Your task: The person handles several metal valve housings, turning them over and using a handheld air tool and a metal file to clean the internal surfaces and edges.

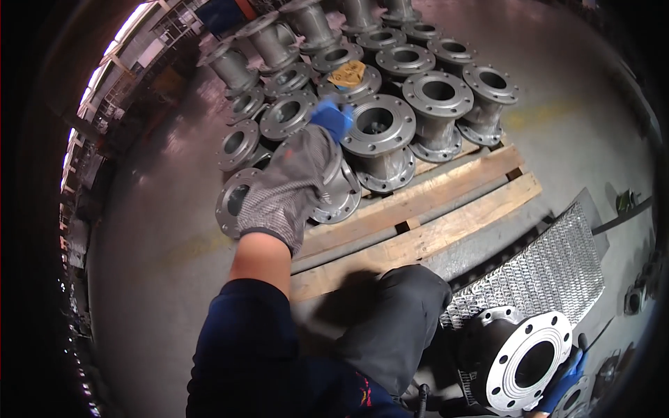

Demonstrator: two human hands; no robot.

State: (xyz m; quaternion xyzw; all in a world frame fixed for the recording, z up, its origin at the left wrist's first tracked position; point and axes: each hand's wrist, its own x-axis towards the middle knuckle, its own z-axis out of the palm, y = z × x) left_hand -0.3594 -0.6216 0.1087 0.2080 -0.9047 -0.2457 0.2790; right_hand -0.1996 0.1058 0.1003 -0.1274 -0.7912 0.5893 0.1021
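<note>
My left hand [333,120], in a blue glove with a grey knit sleeve guard over the forearm, reaches out over the grey flanged castings. It is beside the rim of an upright flanged pipe piece [380,125]. The hand is smeared, so its fingers cannot be made out. Under the forearm another flanged casting [341,202] is partly hidden. Low on the right, my right hand [568,382], also blue-gloved, grips the outer edge of a casting with a bright machined flange [498,380]. That casting is tilted, its bore facing up and right.
Several rows of flanged castings [437,94] stand on a wooden pallet [446,233]. A brown scrap [347,74] lies on one flange. A ridged metal plate conveyor [536,268] runs beside my leg [394,327]. More parts [634,299] lie at the far right.
</note>
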